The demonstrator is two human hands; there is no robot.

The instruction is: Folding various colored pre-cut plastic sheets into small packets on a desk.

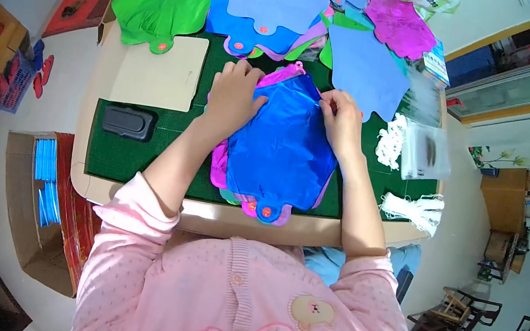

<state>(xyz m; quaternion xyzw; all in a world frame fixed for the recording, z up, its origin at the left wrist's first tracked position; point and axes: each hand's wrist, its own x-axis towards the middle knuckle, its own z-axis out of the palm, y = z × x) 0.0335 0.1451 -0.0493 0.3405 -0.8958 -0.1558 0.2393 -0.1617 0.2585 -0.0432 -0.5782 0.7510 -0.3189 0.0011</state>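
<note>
A small table (86, 137) with a green mat (141, 160) carries foil balloons (282, 147), a cardboard sheet (155, 68), a black case (128, 122) and white strings (414, 210).

Home room used as piecework spot. Foil balloons (270, 0) piled beyond hands, stock carton (31, 198) on floor to left. Wooden chairs (456, 314) & slippers (41, 71) around.

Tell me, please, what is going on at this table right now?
A person in a pink top sits at a green-covered table, working on a small stack of flat foil balloons. The left hand presses flat on the stack's upper left, while the right hand pinches the upper right edge of the blue balloon on top. More balloons in green, blue and purple lie spread at the far side. White string bundles and a clear bag lie to the right.
</note>
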